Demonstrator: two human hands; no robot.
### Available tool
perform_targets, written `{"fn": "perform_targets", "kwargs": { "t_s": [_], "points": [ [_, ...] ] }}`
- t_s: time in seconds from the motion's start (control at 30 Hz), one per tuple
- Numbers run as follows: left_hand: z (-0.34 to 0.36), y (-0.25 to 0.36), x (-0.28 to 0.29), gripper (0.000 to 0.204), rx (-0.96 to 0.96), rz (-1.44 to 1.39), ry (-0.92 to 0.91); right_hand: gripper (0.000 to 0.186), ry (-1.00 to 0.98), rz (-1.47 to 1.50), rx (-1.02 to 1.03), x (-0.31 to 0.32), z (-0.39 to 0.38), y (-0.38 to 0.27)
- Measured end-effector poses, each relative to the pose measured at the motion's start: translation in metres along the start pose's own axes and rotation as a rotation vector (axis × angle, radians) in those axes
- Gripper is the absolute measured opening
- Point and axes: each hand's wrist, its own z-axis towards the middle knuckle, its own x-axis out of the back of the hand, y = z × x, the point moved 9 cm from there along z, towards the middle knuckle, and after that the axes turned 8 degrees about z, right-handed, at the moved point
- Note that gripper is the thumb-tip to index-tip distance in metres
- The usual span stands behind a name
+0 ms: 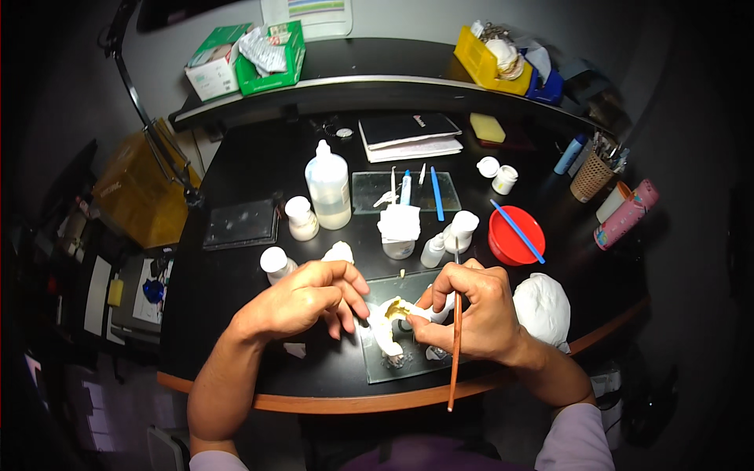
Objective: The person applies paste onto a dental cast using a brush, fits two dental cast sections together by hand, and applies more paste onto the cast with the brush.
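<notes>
**A:** Starting at the left, I'm looking at my left hand (pixel 310 302). Its grip is curled in, fingertips (pixel 355 302) pinching the near end of the white dental cast (pixel 390 323) to steady it over the glass slab (pixel 408 330) at the front of the desk (pixel 236 275).

**B:** Is it actually clamped on the cast?

**A:** It's grasping it lightly, I'm judging; the thumb is hidden under the fingers, so I'm not sure how firmly. To do this well, I'm thinking the left hand should be bracing against the desk so the cast isn't wobbling.

**B:** And the cast itself?

**A:** It's looking like a curved white arch, chalky and matte, with a yellowish patch (pixel 397 308) on its upper part. Small white pieces (pixel 393 359) are lying below it on the slab; what they are, I can't tell.

**B:** The right side?

**A:** My right hand (pixel 471 314) is closing its grip on the other end of the cast, and a thin brown-handled brush (pixel 455 345) is running through the fingers, handle pointing back towards me. Its tip is lost against the small white bottles (pixel 448 239) behind, so I can't tell if it's loaded. I'm judging that small, slow strokes onto the yellowish patch are what's wanted, keeping both wrists low.
</notes>
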Motion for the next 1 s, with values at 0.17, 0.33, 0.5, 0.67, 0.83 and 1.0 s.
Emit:
{"fn": "perform_targets", "kwargs": {
  "t_s": [0.17, 0.33, 0.5, 0.67, 0.83, 1.0],
  "points": [
    [0.008, -0.004, -0.033, 0.049, 0.003, -0.41, -0.233, 0.031, -0.139, 0.077, 0.209, 0.008, 0.011, -0.014],
    [0.015, -0.017, -0.058, 0.06, 0.096, -0.454, -0.278, 0.03, -0.22, 0.092, 0.325, 0.009, 0.013, -0.022],
    [0.013, -0.012, -0.069, 0.064, 0.087, -0.417, -0.314, 0.024, -0.275, 0.177, 0.351, 0.0, 0.006, -0.018],
    [0.012, -0.01, -0.08, 0.055, 0.107, -0.46, -0.327, 0.024, -0.267, 0.209, 0.351, -0.001, 0.004, -0.009],
    [0.014, -0.005, -0.078, 0.05, 0.011, -0.58, -0.222, 0.029, -0.204, 0.235, 0.244, 0.004, 0.01, 0.005],
    [0.017, -0.004, -0.065, 0.046, -0.06, -0.749, -0.053, 0.016, 0.145, 0.404, 0.121, 0.033, 0.007, 0.017]
  ]
}}
